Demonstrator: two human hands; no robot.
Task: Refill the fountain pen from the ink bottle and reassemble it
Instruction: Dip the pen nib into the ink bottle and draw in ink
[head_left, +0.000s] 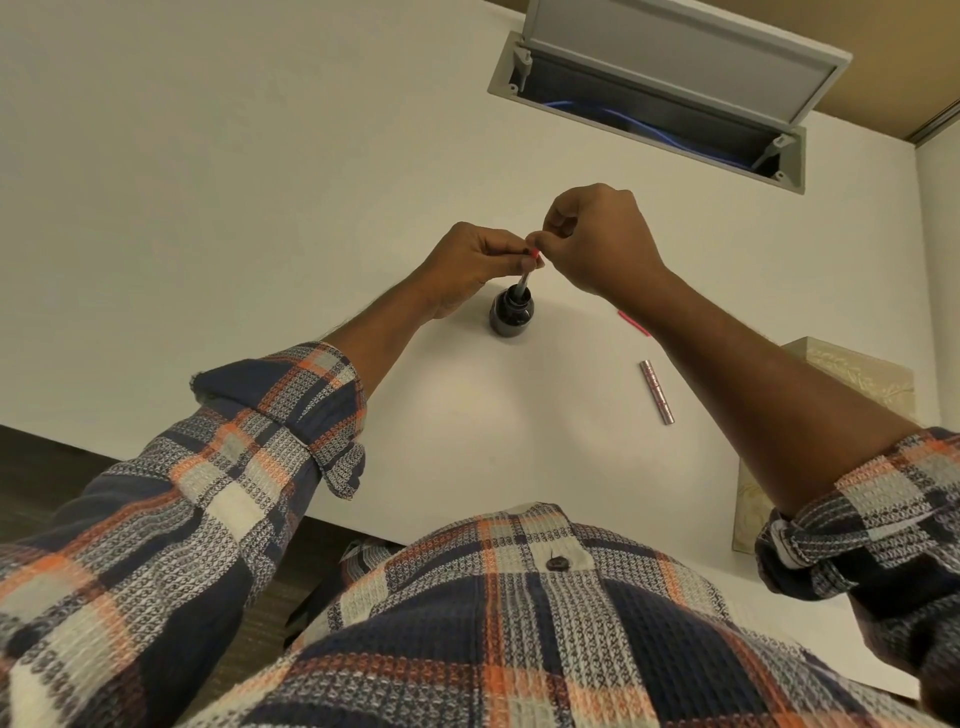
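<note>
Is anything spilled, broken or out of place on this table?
Nothing stands out. The ink bottle stands upright with no ink on the white table around it, the fountain pen dipped into it. A loose pen part lies aside, as suits a dismantled pen. Only the cable hatch stands open, showing blue cables.

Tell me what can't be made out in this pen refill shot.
Head view:
1. Lower end of the pen section, sunk in the ink bottle; the ink level is too dark to read.
2. Its top end, covered by fingers of the left hand and right hand.
3. Pink piece, mostly behind the right forearm.
</note>
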